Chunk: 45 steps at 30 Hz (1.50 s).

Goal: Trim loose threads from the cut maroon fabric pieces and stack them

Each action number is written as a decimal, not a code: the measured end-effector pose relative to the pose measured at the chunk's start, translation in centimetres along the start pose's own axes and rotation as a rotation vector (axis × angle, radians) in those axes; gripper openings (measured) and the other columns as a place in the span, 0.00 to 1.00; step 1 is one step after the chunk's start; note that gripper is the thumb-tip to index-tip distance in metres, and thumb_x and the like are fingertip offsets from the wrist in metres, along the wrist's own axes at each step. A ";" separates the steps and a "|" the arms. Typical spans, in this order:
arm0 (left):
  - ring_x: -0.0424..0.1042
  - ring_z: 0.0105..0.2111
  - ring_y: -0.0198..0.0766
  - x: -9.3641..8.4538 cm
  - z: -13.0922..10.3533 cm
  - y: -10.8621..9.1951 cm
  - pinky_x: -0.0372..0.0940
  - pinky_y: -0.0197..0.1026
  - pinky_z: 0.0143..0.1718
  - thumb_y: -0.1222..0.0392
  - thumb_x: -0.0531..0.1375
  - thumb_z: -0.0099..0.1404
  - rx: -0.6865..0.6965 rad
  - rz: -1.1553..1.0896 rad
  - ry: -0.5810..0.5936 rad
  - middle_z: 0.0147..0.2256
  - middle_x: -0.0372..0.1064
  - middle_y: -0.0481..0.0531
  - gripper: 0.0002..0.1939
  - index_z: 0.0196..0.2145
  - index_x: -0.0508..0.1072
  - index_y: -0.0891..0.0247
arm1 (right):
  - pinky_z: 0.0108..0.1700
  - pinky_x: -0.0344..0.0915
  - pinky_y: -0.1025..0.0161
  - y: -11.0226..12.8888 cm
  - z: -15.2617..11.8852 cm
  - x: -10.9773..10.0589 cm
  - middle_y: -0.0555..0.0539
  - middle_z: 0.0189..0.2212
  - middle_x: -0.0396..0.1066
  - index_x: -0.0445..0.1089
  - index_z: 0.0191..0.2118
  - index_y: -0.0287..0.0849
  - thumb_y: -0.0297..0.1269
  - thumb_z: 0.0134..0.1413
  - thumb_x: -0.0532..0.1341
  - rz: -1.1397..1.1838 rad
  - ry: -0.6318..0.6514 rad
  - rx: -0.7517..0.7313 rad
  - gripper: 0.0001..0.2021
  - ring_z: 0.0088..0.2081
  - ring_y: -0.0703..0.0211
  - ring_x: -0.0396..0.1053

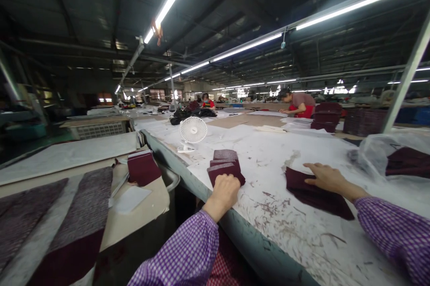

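On the white-covered table lies a small stack of maroon fabric pieces (225, 160), some showing a greyish side. My left hand (224, 193) is at the near edge of this stack, its fingers curled down on the fabric; the fingertips are hidden. Farther right, a longer dark maroon fabric piece (316, 194) lies flat on the table. Over its far edge is my right hand (325, 177), open, with fingers stretched out to the left and no fabric gripped between them.
A white clip fan (193, 131) stands beyond the stack. Thread scraps litter the table (265, 214). To the left, a side surface bears a maroon bundle (144, 167) and grey-maroon panels (80, 205). A plastic bag (376, 156) lies right. Two people work farther back.
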<state>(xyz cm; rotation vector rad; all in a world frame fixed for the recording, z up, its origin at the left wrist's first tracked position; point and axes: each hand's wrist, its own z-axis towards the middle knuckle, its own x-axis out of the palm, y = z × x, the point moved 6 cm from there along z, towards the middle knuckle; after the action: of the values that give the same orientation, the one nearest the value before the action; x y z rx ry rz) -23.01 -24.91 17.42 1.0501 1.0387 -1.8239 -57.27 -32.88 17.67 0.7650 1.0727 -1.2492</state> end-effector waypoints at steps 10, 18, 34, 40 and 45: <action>0.68 0.25 0.35 0.9 -0.1 8.1 0.60 0.37 0.30 0.67 0.57 0.51 -0.378 -0.583 -0.283 0.21 0.70 0.47 0.07 0.23 0.74 0.61 | 0.52 0.61 0.57 21.0 2.0 -5.3 0.42 0.47 0.71 0.72 0.44 0.40 0.33 0.60 0.48 0.294 0.039 -0.683 0.16 0.49 0.55 0.67; 0.62 0.20 0.30 0.9 -1.6 10.9 0.59 0.33 0.25 0.59 0.58 0.55 -0.389 -1.009 -0.513 0.20 0.63 0.44 0.07 0.23 0.68 0.64 | 0.51 0.59 0.54 28.1 4.5 -0.5 0.40 0.40 0.73 0.71 0.42 0.35 0.35 0.59 0.53 0.171 0.088 -0.737 0.13 0.40 0.56 0.68; 0.65 0.30 0.36 -5.5 0.4 6.4 0.59 0.38 0.35 0.67 0.55 0.55 -0.064 -0.408 -0.433 0.27 0.67 0.49 0.04 0.28 0.70 0.63 | 0.54 0.53 0.52 30.8 2.3 -10.2 0.36 0.52 0.61 0.51 0.61 0.35 0.37 0.49 0.63 0.268 -0.384 -0.843 0.35 0.52 0.48 0.57; 0.66 0.29 0.36 -5.7 -3.6 6.6 0.61 0.38 0.35 0.58 0.48 0.67 -0.161 -0.371 -0.798 0.27 0.67 0.51 0.14 0.29 0.68 0.63 | 0.46 0.57 0.59 31.3 4.3 -8.9 0.46 0.36 0.69 0.71 0.39 0.43 0.34 0.58 0.55 0.186 -0.137 -0.794 0.08 0.41 0.56 0.66; 0.69 0.39 0.41 -0.4 -2.4 6.4 0.63 0.41 0.43 0.61 0.51 0.66 0.020 -0.154 -0.315 0.36 0.73 0.55 0.13 0.32 0.75 0.65 | 0.38 0.59 0.62 30.1 5.5 -8.0 0.44 0.38 0.71 0.68 0.40 0.41 0.35 0.61 0.51 0.278 -0.155 -0.550 0.10 0.38 0.56 0.68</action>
<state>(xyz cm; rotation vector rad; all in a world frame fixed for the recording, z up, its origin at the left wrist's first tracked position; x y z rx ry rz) -16.49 -25.02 15.29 0.6792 0.9310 -2.0468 -26.48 -29.24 24.12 0.3698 1.0715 -0.7131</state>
